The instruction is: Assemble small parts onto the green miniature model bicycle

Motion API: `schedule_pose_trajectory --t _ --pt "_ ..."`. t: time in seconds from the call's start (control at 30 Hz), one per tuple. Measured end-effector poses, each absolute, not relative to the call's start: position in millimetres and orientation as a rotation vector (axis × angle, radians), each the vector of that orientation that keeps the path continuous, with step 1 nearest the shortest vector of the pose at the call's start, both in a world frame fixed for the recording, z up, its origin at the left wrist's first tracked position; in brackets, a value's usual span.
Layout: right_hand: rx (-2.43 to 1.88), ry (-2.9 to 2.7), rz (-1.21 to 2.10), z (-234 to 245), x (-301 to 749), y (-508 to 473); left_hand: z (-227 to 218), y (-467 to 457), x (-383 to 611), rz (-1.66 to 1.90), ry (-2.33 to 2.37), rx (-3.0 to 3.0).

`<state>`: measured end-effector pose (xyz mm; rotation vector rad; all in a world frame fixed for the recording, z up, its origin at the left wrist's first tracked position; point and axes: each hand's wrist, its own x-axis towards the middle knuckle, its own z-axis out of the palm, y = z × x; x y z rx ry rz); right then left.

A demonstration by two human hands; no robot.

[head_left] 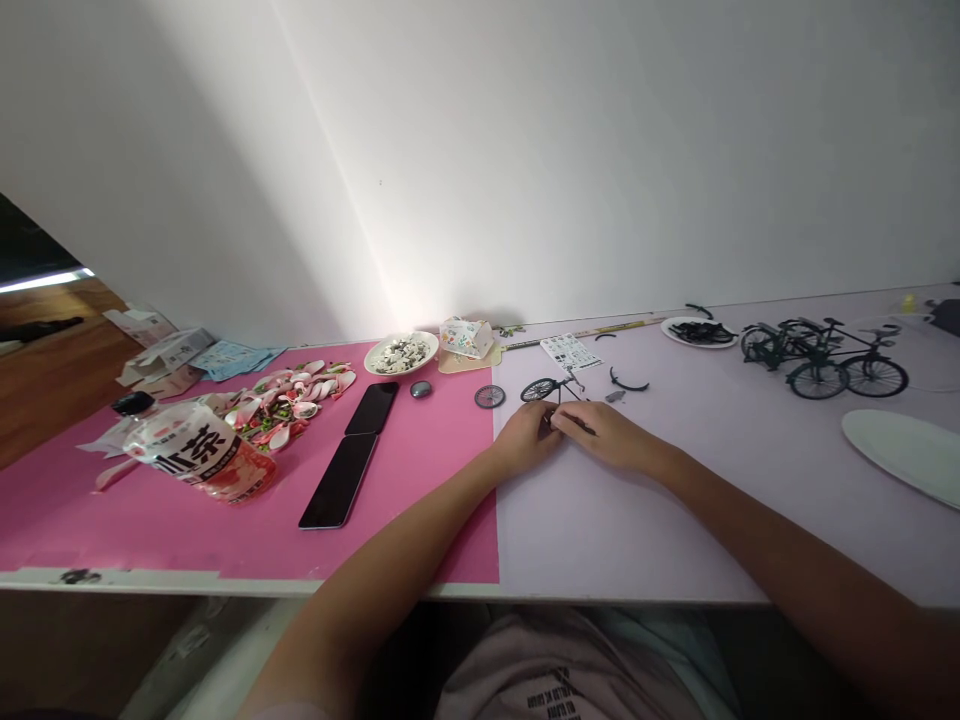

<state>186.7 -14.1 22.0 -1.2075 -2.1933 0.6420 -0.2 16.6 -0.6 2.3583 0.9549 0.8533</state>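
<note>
A small black model bicycle [559, 388] is between my hands at the middle of the table, with one spoked wheel fitted and pointing left. My left hand [525, 440] closes its fingers on the near end of the bicycle. From the other side my right hand [604, 432] pinches at the same end, its fingertips meeting the left ones. The gripped part is hidden by the fingers. A loose spoked wheel [490, 397] lies flat to the left of my hands. Beyond my right hand are a curved black part [628, 382] and a small grey piece [615, 397].
Finished-looking model bicycles [832, 360] stand at the right, near a white plate [911, 450]. Black parts fill another plate [699, 333]. An instruction sheet [571, 352] lies at the back. Leftward are a bowl [401, 368], two phones [341, 475], a tilted drink bottle [199, 450] and pink pieces [289, 400].
</note>
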Motion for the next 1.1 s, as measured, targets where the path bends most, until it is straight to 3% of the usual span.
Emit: schedule_pose_trajectory --t 1.1 --pt "-1.214 -2.039 0.663 30.2 186.9 -22.3 -11.8 21.3 -0.7 0.894 1.054 2.267"
